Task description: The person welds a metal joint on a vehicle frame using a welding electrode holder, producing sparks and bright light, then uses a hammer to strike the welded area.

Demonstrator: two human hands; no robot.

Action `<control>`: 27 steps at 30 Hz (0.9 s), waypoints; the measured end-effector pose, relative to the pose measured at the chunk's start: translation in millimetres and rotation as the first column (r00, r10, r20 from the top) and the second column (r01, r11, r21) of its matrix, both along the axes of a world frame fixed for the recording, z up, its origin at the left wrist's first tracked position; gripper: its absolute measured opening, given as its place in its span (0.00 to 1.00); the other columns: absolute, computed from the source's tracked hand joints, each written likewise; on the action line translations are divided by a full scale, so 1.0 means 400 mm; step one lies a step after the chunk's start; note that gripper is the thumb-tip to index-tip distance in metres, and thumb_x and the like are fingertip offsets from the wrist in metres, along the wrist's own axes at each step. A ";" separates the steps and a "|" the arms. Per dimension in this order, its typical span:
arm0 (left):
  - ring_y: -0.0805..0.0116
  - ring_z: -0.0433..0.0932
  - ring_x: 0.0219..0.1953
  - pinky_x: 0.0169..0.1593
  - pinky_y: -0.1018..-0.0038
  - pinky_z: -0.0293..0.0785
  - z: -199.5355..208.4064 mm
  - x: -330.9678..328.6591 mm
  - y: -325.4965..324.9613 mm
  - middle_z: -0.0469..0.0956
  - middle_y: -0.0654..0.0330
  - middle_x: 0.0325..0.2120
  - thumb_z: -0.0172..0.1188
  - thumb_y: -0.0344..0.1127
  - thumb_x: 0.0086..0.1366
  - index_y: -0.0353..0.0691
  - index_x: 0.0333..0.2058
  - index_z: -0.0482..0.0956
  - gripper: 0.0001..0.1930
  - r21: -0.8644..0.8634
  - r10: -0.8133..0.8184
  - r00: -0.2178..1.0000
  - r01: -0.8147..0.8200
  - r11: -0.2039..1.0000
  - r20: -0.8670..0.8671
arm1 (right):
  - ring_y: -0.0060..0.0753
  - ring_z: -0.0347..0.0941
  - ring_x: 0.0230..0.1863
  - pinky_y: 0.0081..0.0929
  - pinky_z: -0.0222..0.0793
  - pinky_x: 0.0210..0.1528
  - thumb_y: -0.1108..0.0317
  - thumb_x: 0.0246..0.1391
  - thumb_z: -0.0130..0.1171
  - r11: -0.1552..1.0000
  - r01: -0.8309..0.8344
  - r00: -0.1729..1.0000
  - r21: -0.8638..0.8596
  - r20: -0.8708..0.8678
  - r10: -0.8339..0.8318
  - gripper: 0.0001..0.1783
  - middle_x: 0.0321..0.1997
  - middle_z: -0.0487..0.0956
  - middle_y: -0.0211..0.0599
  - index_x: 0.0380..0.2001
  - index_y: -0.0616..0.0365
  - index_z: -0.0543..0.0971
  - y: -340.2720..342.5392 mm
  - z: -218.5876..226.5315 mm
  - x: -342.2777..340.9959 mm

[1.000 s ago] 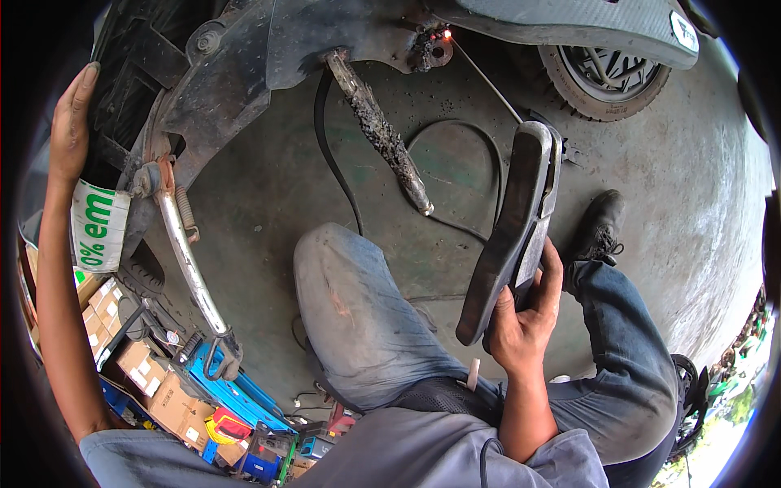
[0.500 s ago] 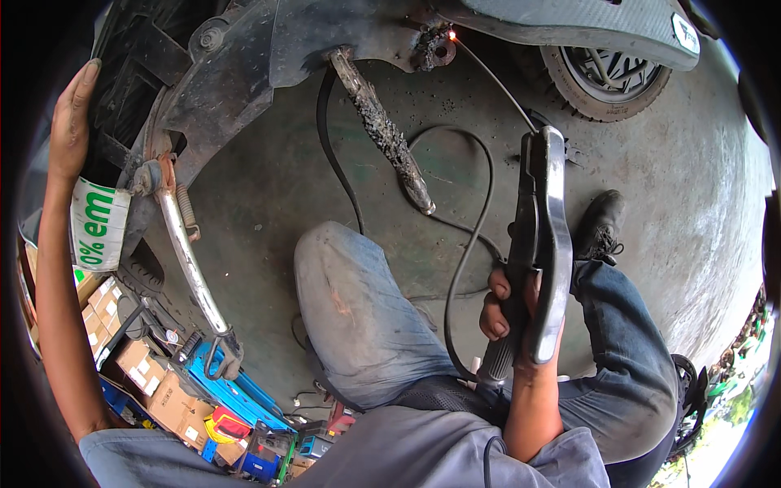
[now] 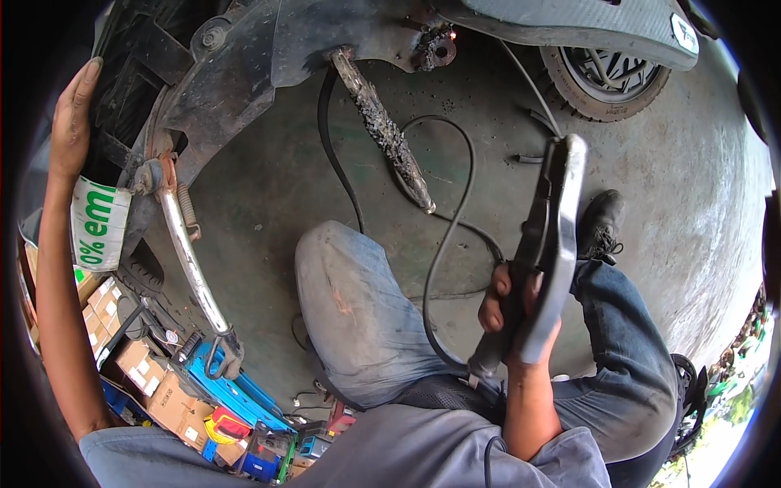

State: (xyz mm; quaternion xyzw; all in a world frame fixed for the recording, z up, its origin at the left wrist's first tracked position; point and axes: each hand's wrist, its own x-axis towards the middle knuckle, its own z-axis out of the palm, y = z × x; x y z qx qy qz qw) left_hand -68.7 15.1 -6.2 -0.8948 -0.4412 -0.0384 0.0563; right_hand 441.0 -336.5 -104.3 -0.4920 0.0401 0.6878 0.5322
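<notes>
My right hand (image 3: pixel 495 309) is wrapped round the dark handle of a welding electrode holder (image 3: pixel 553 220). A thin welding rod (image 3: pixel 530 85) sticks out of its far end, with the tip hidden under a grey panel (image 3: pixel 561 28). Left of the rod, a small spot glows orange on the crusted weld of a metal lug (image 3: pixel 431 50). A crusted, rough metal bar (image 3: pixel 382 130) slants down from the dark frame (image 3: pixel 325 37). My left hand (image 3: pixel 71 130), fingers stretched out, lies against the dark vehicle body at the far left.
A wheel (image 3: pixel 606 81) stands at the far right. The holder's cable (image 3: pixel 468 175) loops over the grey floor (image 3: pixel 268 179). A silvery side stand (image 3: pixel 191 252) reaches down at left. Cardboard boxes (image 3: pixel 175 403) and a blue case (image 3: pixel 232 382) stand at lower left. My knees frame the middle.
My right hand has swung the electrode holder's far end to the right. The rod has left the glowing spot, which is now dimmer. The cable loop has shifted left; my left hand stays put.
</notes>
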 end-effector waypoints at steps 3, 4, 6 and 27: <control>0.58 0.66 0.63 0.67 0.69 0.56 -0.001 0.000 0.001 0.69 0.50 0.59 0.38 0.37 0.75 0.42 0.61 0.69 0.20 0.004 -0.002 1.000 0.002 1.000 -0.004 | 0.27 0.73 0.33 0.25 0.73 0.34 0.68 0.58 0.60 0.965 -0.236 0.776 0.118 0.620 0.114 0.38 0.46 0.72 0.39 0.67 0.58 0.54 0.012 -0.025 0.016; 0.58 0.66 0.63 0.67 0.69 0.56 -0.001 -0.001 0.000 0.69 0.50 0.59 0.38 0.37 0.75 0.42 0.61 0.69 0.20 0.004 -0.002 1.000 0.002 1.000 -0.005 | 0.28 0.72 0.39 0.25 0.71 0.42 0.68 0.58 0.60 0.954 -0.264 0.738 0.145 0.667 0.103 0.38 0.50 0.71 0.40 0.67 0.60 0.54 0.016 -0.022 0.005; 0.58 0.66 0.63 0.67 0.69 0.56 0.001 -0.004 0.001 0.69 0.50 0.59 0.38 0.37 0.75 0.42 0.61 0.69 0.20 0.004 0.008 1.000 -0.008 1.000 -0.008 | 0.30 0.68 0.57 0.26 0.63 0.59 0.69 0.59 0.59 0.917 -0.378 0.636 0.129 0.756 0.156 0.39 0.59 0.69 0.44 0.67 0.65 0.52 0.018 -0.011 -0.004; 0.58 0.67 0.62 0.67 0.68 0.57 0.000 0.003 0.002 0.69 0.50 0.59 0.39 0.34 0.74 0.42 0.61 0.69 0.20 0.020 -0.038 0.999 0.038 0.999 -0.025 | 0.44 0.69 0.61 0.35 0.62 0.62 0.75 0.56 0.58 0.909 -0.416 0.535 0.013 0.812 0.233 0.37 0.60 0.69 0.57 0.65 0.68 0.54 0.039 0.003 -0.010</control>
